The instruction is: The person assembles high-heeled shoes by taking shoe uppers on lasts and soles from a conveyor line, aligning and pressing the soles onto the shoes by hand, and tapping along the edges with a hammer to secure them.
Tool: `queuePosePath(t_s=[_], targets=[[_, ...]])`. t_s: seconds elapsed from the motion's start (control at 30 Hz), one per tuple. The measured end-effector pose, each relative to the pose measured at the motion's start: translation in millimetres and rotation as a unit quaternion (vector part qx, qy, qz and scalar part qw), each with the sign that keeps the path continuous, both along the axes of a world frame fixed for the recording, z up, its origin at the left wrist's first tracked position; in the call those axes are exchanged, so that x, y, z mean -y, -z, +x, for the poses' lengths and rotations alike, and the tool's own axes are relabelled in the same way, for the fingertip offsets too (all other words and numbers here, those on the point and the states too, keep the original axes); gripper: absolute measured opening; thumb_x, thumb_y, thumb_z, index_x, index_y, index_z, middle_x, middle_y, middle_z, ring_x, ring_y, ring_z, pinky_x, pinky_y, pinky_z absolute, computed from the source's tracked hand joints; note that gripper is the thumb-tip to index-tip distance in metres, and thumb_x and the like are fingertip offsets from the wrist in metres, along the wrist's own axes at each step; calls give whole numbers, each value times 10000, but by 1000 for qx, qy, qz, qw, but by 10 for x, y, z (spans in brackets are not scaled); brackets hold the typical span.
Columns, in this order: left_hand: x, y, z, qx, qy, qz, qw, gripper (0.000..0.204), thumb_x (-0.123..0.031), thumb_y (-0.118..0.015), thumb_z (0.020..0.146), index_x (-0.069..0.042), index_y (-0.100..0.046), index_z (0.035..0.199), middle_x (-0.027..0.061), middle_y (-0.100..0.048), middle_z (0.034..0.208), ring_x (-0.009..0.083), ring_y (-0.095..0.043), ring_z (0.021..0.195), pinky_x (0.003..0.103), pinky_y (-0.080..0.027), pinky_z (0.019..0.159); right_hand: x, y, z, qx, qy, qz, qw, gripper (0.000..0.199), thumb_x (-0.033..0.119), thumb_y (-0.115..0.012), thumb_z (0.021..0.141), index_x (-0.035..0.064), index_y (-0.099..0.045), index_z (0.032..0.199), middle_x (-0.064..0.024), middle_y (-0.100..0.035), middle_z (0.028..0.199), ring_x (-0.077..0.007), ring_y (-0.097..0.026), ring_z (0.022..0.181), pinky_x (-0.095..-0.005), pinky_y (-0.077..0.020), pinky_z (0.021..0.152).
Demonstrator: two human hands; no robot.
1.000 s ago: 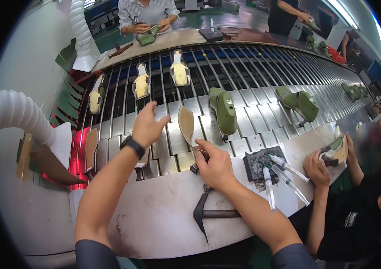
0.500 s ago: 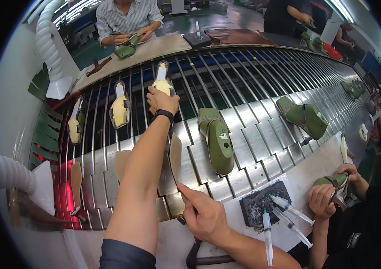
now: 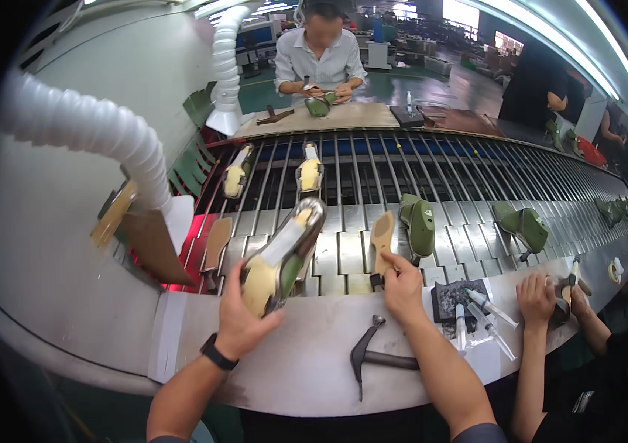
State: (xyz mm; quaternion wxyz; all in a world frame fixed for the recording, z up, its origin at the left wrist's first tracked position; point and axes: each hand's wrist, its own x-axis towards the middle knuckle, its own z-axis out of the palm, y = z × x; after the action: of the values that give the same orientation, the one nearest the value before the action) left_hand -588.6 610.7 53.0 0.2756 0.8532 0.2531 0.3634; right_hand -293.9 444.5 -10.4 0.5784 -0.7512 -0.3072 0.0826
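In my left hand (image 3: 244, 325) is an upturned shoe on a green last (image 3: 293, 269), its cream and white underside facing up. The fingers wrap around its wider end, and it hangs over the near edge of the conveyor. My right hand (image 3: 404, 292) pinches a tan shoe sole (image 3: 382, 236) by its dark heel end. The sole points away from me, to the right of the shoe and apart from it. Another tan sole (image 3: 217, 242) lies on the metal plates at the left. Just beyond the held shoe, a tan edge shows, mostly hidden.
A hammer (image 3: 362, 354) lies on the near bench, left of a dark block (image 3: 443, 303) with several syringes (image 3: 487, 325). Green lasts (image 3: 419, 225) stand on the conveyor. White hoses (image 3: 107, 133) hang at left. Co-workers handle shoes across the conveyor and at right.
My left hand has lifted the shoe off the conveyor rods and brought it nearer me. My right hand still grips the sole. The view has tilted upward.
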Motion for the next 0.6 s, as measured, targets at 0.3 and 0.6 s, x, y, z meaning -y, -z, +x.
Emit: queuePosePath(t_s=[0.3, 0.6], targets=[[677, 220, -1833, -131, -35, 191, 972, 1074, -227, -970, 686, -8, -429, 1587, 223, -576, 1466, 447, -644, 1211, 493, -572, 961, 107, -662, -721, -304, -51, 188, 932, 349, 0, -436, 1077, -146, -584, 1357, -265, -703, 1189, -345, -787, 989, -395, -667, 873], [685, 801, -1869, 113, -85, -33, 989, 864, -255, -996, 755, -1, -550, 1449, 180, -645, 1346, 290, -741, 1080, 390, -607, 939, 719, -73, -2339, -59, -148, 40, 986, 484, -67, -563, 1012, -108, -505, 1491, -239, -293, 1705, -364, -405, 1547, -459, -351, 1263]])
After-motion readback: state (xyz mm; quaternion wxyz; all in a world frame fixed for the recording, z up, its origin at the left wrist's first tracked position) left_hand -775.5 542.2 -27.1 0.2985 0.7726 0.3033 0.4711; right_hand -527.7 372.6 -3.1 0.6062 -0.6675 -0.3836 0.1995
